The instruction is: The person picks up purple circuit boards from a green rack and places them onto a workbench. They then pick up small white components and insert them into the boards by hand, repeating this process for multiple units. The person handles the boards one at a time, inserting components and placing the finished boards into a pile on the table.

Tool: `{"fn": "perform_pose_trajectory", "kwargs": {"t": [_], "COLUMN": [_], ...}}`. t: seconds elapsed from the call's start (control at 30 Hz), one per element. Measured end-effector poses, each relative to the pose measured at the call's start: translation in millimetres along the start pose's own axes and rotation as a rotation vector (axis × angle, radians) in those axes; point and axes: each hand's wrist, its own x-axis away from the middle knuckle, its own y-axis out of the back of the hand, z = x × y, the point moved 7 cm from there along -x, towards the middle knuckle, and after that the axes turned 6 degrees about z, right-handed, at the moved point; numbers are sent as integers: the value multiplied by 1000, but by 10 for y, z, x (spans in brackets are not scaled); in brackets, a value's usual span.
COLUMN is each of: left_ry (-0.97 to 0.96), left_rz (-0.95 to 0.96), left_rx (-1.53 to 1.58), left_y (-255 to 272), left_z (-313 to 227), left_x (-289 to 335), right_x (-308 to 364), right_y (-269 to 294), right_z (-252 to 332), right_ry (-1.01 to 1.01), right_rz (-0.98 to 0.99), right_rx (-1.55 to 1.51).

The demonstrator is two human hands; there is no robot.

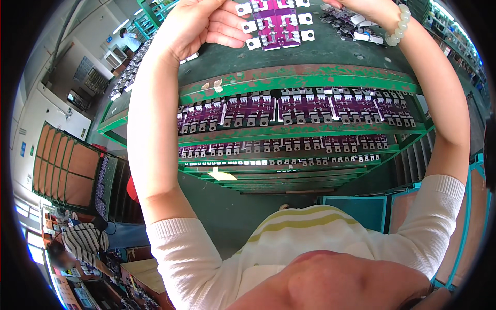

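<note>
A purple board [279, 31] with silver metal tabs along both sides lies at the top middle on the dark green tabletop. Beside its left edge is my left hand [219, 26], palm turned toward the board, fingers stretched out, their tips close to the silver tabs. Cut off by the upper edge of the picture, my right hand [356, 4] is over a pile of silver and dark metal parts [354, 26]; its fingers are mostly out of sight. A bracelet of pale beads [400, 26] circles the right wrist.
Under the tabletop, green rack shelves [305, 129] carry rows of similar purple boards [305, 111]. More metal parts [129, 70] line the table at far left. Another person in a striped top [85, 243] sits at lower left; a person in light blue [132, 41] is farther back.
</note>
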Motion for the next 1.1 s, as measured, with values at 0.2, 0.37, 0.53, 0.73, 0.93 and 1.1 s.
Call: {"fn": "perform_pose_trajectory", "kwargs": {"t": [0.2,0.37,0.53,0.73,0.93,1.1], "left_ry": [-14,-21,-108,-37,-67,-229], "left_rz": [153,193,172,148,144,-91], "left_rx": [16,-170,-232,-206,-252,-456], "left_y": [-28,170,87,124,143,332], "left_z": [15,61,-8,10,1,-377], "left_x": [35,-28,21,26,-11,203], "right_x": [38,6,46,1,8,-204], "right_y": [7,-1,1,35,15,141], "right_z": [14,-18,25,-55,8,-133], "right_ry": [40,2,-23,-3,67,-143], "right_rz": [5,-20,-25,-7,77,63], "right_rx": [-10,1,36,33,20,-73]}}
